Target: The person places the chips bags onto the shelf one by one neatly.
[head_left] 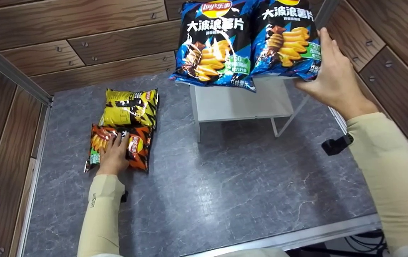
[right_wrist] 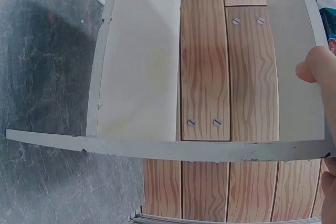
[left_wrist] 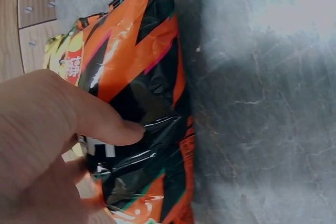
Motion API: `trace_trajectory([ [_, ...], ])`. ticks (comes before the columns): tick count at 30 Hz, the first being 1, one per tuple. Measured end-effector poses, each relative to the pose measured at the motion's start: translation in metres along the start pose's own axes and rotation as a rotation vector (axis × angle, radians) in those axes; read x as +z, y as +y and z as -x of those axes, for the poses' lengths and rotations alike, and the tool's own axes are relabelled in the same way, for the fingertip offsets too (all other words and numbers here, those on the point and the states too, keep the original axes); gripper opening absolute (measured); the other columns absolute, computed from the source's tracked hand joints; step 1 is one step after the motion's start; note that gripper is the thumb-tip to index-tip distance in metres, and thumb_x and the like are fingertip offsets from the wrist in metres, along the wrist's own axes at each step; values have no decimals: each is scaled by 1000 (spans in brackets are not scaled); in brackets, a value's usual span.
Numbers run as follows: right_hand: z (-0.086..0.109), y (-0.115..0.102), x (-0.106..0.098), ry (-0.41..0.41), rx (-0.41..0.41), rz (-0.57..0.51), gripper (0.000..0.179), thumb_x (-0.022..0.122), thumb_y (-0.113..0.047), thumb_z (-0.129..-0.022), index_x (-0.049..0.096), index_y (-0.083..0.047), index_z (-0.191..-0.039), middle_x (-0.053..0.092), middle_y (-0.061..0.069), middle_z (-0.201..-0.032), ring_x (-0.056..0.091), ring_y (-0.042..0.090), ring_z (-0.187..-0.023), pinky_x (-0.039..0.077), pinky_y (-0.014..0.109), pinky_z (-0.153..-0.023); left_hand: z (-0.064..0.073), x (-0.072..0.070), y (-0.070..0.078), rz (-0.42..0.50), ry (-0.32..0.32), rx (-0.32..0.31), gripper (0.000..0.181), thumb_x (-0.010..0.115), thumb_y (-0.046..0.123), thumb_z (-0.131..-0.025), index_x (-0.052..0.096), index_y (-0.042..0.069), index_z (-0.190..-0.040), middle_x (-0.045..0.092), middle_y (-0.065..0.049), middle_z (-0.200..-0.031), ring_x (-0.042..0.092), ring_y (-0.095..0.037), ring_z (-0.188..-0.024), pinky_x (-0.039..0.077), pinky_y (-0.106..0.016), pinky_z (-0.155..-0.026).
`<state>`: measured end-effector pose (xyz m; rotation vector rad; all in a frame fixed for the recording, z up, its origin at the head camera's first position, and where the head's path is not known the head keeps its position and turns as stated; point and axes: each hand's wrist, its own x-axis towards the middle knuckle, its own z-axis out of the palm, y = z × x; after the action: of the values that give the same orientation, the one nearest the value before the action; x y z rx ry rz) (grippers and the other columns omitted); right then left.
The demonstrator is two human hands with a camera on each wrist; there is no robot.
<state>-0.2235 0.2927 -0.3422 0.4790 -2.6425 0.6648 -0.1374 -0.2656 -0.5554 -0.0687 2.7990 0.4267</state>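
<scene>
My left hand (head_left: 113,159) lies over an orange and black chip bag (head_left: 139,148) on the grey floor panel, at the left of the head view. Its thumb (left_wrist: 113,127) presses into the bag's glossy face, and the fingers bend over the farther part. Behind that bag, a yellow chip bag (head_left: 129,109) lies against it. Two blue and black chip bags, the left one (head_left: 214,46) and the right one (head_left: 286,39), stand side by side on the white rack's top. My right hand (head_left: 336,78) touches the right one's side with extended fingers, thumb near the shelf edge.
Below the blue bags, the white rack has a lower shelf (head_left: 243,100) and thin metal legs. Wood-patterned panels (head_left: 93,46) enclose the sides and back. A metal rail (head_left: 254,241) runs along the front edge, with black cables (head_left: 364,242) beneath it at the right.
</scene>
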Motion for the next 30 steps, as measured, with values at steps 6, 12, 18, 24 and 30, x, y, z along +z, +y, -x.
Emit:
trace_trajectory([
  [6, 1, 1, 0, -2, -3, 6, 112, 83, -22, -73, 14, -1, -158, 32, 31, -155, 27, 51, -145, 21, 52, -123, 5, -6, 9, -66, 15, 6, 89, 64, -3, -81, 23, 12, -158, 26, -24, -160, 25, -50, -144, 24, -77, -107],
  [12, 1, 1, 0, 0, -4, 6, 111, 82, -23, -73, 14, -1, -158, 33, 30, -155, 26, 50, -145, 20, 51, -124, 8, -12, 25, -124, -10, -20, 90, 80, 19, -82, 30, 13, -156, 41, -26, -150, 32, -54, -136, 36, -74, -99],
  [18, 1, 1, -1, 8, -10, 13, 110, 81, -23, -73, 15, -1, -158, 32, 28, -157, 28, 50, -145, 22, 52, -123, 8, -10, 38, -160, 6, -7, 94, 84, 42, -76, 39, 9, -151, 47, -31, -139, 42, -54, -126, 41, -71, -95],
  [24, 1, 0, -1, -2, -7, 20, 109, 81, -23, -74, 14, -1, -158, 29, 27, -158, 27, 51, -145, 23, 56, -122, 7, -1, 57, -213, 12, -39, 101, 72, 66, -77, 40, 1, -146, 47, -34, -133, 51, -53, -116, 48, -66, -90],
  [30, 0, 0, -1, -3, -9, 21, 110, 81, -23, -74, 14, -1, -158, 29, 28, -158, 26, 51, -145, 23, 56, -121, 4, 12, 77, -232, 63, -86, 108, 56, 77, -81, 41, -10, -141, 52, -33, -124, 61, -51, -102, 55, -59, -82],
])
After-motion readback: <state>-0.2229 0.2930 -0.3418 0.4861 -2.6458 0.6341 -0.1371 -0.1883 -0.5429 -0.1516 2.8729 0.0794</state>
